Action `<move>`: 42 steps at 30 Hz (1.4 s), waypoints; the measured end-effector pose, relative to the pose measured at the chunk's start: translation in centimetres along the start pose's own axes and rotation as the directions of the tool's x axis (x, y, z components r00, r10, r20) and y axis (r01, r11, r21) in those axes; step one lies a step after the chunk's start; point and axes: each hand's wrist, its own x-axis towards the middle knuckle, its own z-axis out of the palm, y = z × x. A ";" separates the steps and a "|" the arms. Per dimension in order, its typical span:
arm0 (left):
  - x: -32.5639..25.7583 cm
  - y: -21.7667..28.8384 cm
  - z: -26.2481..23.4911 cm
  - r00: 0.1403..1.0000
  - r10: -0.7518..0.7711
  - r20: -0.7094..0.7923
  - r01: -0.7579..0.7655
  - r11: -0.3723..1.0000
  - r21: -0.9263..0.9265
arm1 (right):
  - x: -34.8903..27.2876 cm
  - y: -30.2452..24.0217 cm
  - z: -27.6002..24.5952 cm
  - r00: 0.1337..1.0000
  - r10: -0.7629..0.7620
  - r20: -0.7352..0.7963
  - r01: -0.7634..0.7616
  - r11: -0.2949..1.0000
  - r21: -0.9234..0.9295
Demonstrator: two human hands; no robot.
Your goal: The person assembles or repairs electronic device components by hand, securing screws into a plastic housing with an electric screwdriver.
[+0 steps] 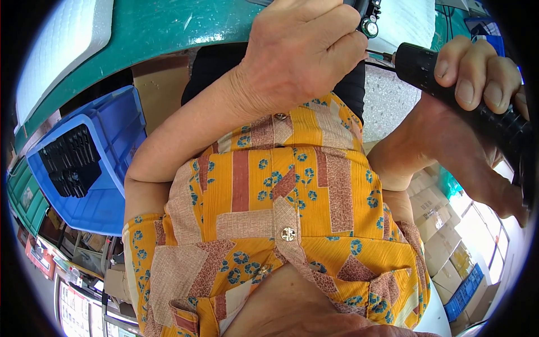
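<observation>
My left hand [309,53] is closed in a fist near the top middle, at the table's edge. Its fingers wrap round a black part with a round silver piece [369,27] showing beyond the knuckles; most of that part is hidden. To the right, my right hand [471,76] grips a black power screwdriver [418,64] with a ringed collar. The thin bit [379,55] points left, toward my left fist. Whether its tip touches the black part is hidden by my fingers. A thin dark line, perhaps a cable, runs just below the bit.
A green tabletop [185,19] spans the top, with white foam sheets [64,50] at its left and more foam [412,22] behind the screwdriver. At lower left, a blue bin [115,168] holds several black plastic parts [70,160]. Cardboard boxes [438,224] are stacked at the right.
</observation>
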 end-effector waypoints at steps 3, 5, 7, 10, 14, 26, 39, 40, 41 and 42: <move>4.8 1.9 -3.6 0.968 -0.129 0.215 0.120 0.991 0.057 | -0.3 -0.4 -0.2 1.000 0.004 0.002 -0.004 1.000 -0.010; 6.4 3.1 -4.9 0.794 -0.398 0.460 0.403 0.911 0.093 | 0.1 -0.7 -0.1 1.000 -0.002 0.003 0.002 1.000 -0.008; 6.3 3.1 -5.0 0.794 -0.401 0.457 0.407 0.909 0.090 | -0.3 -0.8 -0.4 1.000 -0.001 0.007 0.001 1.000 -0.014; 6.4 3.2 -4.9 0.796 -0.403 0.452 0.409 0.908 0.089 | -0.2 0.4 1.2 1.000 -0.003 0.010 0.003 1.000 -0.016; 2.2 0.8 -1.5 0.991 0.130 0.007 -0.130 0.990 0.060 | 0.0 0.9 1.6 1.000 -0.004 0.017 0.005 1.000 -0.025; 6.8 3.1 -5.3 0.740 -0.482 0.468 0.445 0.874 0.197 | 0.1 0.7 2.2 0.999 -0.001 0.035 0.002 0.999 -0.036; 6.3 2.9 -5.3 0.748 -0.472 0.468 0.423 0.881 0.212 | 0.3 1.6 0.3 0.998 0.003 0.056 -0.001 0.999 -0.051; 6.2 2.8 -5.3 0.749 -0.471 0.466 0.422 0.881 0.212 | 0.3 1.7 -0.1 0.998 0.004 0.058 -0.001 0.999 -0.052; 6.2 2.9 -5.3 0.749 -0.472 0.465 0.423 0.881 0.212 | 0.4 1.8 -0.1 0.998 0.004 0.060 -0.001 0.999 -0.053; 6.1 2.9 -5.2 0.746 -0.477 0.464 0.431 0.878 0.209 | 0.4 1.9 -0.3 0.998 0.004 0.061 -0.001 0.999 -0.055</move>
